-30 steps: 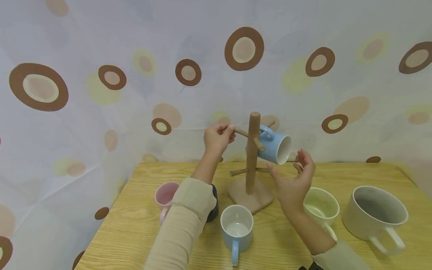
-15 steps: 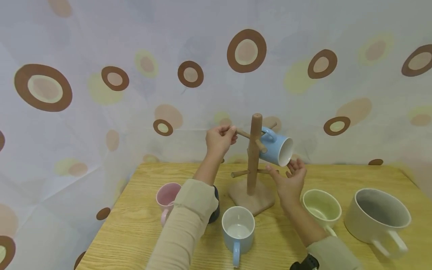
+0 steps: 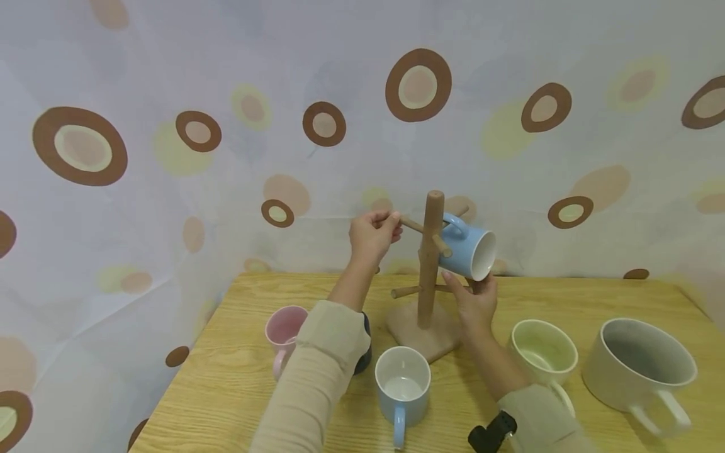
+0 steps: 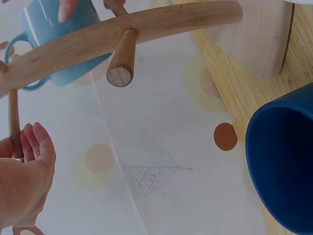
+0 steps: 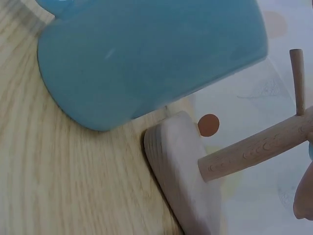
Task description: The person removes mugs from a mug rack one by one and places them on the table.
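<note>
A light blue mug (image 3: 457, 248) hangs by its handle on an upper peg of a wooden mug tree (image 3: 428, 283), its mouth facing right and tilted down. My left hand (image 3: 370, 238) pinches the tip of the upper left peg (image 3: 411, 224); the left wrist view also shows this hand (image 4: 27, 181) at the peg's end. From below, my right hand (image 3: 477, 307) holds the hanging mug, thumb on the near left side and fingers partly hidden behind the rim. In the right wrist view only a bit of thumb (image 5: 305, 193) shows.
On the wooden table (image 3: 215, 377) stand a pink mug (image 3: 284, 327), a dark blue mug (image 4: 281, 107) mostly behind my left sleeve, another light blue mug (image 3: 403, 384), a pale green mug (image 3: 542, 352) and a large grey mug (image 3: 634, 365). A patterned cloth (image 3: 351, 63) hangs behind.
My right hand has moved left and in under the hanging mug, its fingers closing in on it. The left hand has kept its pinch on the peg.
</note>
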`<state>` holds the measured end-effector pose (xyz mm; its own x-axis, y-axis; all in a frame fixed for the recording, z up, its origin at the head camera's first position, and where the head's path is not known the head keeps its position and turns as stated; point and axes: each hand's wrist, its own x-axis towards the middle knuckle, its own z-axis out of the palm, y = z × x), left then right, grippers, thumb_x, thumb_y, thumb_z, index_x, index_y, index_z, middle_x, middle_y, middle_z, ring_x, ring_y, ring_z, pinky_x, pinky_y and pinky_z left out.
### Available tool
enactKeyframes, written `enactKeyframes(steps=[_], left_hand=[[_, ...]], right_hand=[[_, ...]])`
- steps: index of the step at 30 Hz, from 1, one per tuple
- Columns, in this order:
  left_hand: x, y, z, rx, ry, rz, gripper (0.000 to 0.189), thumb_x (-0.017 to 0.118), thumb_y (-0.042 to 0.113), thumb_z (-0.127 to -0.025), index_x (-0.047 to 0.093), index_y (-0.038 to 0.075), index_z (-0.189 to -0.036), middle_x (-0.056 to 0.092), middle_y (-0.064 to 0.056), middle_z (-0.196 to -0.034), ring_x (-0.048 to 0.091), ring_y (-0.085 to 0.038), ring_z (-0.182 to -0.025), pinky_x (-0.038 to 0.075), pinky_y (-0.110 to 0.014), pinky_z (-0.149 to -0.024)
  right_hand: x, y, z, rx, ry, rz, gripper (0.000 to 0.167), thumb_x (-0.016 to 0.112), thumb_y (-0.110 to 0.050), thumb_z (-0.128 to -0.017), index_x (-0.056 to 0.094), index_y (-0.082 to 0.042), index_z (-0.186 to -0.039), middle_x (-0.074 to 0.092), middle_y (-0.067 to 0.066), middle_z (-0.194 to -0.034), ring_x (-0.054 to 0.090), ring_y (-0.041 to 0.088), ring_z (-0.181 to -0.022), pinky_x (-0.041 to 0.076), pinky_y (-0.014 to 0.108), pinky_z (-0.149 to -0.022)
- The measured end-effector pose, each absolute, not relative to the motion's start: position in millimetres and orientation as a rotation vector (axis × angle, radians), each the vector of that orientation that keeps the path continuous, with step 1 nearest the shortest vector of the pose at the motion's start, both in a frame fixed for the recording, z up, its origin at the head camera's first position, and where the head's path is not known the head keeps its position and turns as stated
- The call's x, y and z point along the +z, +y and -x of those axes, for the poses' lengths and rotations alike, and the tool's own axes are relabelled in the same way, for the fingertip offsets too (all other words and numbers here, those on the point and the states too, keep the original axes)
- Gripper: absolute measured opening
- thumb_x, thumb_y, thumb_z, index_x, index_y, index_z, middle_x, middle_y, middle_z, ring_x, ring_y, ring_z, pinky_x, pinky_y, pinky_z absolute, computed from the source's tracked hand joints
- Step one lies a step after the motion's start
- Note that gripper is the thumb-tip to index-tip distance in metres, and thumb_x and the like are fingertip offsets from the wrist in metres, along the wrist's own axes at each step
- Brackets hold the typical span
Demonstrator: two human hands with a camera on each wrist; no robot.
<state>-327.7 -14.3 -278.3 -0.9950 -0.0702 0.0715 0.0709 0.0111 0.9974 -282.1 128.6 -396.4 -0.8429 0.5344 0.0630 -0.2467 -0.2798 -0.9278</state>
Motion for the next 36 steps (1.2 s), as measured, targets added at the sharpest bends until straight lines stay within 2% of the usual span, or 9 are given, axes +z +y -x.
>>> enactKeyframes(steps=[5,10,16,26,36], left_hand=[[-278.9,-12.5,329.5,-2.169,-2.124,-0.007,0.028,0.061,0.013,-0.089,0.063,-0.004,-0.111,0.069,-0.021,-0.101,0.069,-0.028,-0.090,0.057,-0.024,-0.072],[-279.2,-13.0,330.1,-2.164,-2.115,-0.002,0.028,0.061,0.013,-0.089,0.063,-0.004,-0.112,0.069,-0.020,-0.101,0.069,-0.028,-0.090,0.056,-0.024,-0.072],[-279.4,-13.4,330.0,-2.156,-2.119,0.013,0.029,0.060,0.014,-0.090,0.062,-0.004,-0.113,0.069,-0.020,-0.100,0.068,-0.028,-0.089,0.056,-0.024,-0.072],[-282.7,-12.3,330.2,-2.155,-2.102,0.016,0.025,0.061,0.013,-0.090,0.064,-0.004,-0.108,0.069,-0.020,-0.097,0.069,-0.028,-0.087,0.057,-0.024,-0.071],[-282.9,-14.8,328.4,-2.139,-2.119,0.034,0.025,0.061,0.014,-0.090,0.064,-0.004,-0.108,0.069,-0.020,-0.098,0.069,-0.027,-0.088,0.056,-0.023,-0.071]], right_hand=[[-394.6,128.2,291.1,2.146,-1.413,0.311,0.047,0.068,0.001,-0.079,0.046,-0.013,-0.118,0.057,-0.014,-0.104,0.052,0.003,-0.104,0.041,0.014,-0.090],[-388.6,128.9,295.7,2.163,-1.413,0.297,0.046,0.068,0.001,-0.079,0.049,-0.014,-0.118,0.056,-0.013,-0.105,0.051,0.004,-0.104,0.039,0.018,-0.095],[-385.1,129.2,297.5,2.212,-1.343,0.294,0.046,0.067,0.003,-0.080,0.050,-0.014,-0.118,0.056,-0.009,-0.108,0.052,0.007,-0.105,0.043,0.016,-0.090],[-382.7,129.8,293.0,2.232,-1.254,0.376,0.041,0.070,0.000,-0.078,0.052,-0.016,-0.110,0.056,-0.010,-0.103,0.052,0.005,-0.100,0.043,0.014,-0.087],[-381.9,134.6,293.0,2.216,-1.225,0.285,0.056,0.065,0.005,-0.080,0.041,-0.015,-0.126,0.050,-0.007,-0.113,0.047,0.009,-0.107,0.041,0.016,-0.090]])
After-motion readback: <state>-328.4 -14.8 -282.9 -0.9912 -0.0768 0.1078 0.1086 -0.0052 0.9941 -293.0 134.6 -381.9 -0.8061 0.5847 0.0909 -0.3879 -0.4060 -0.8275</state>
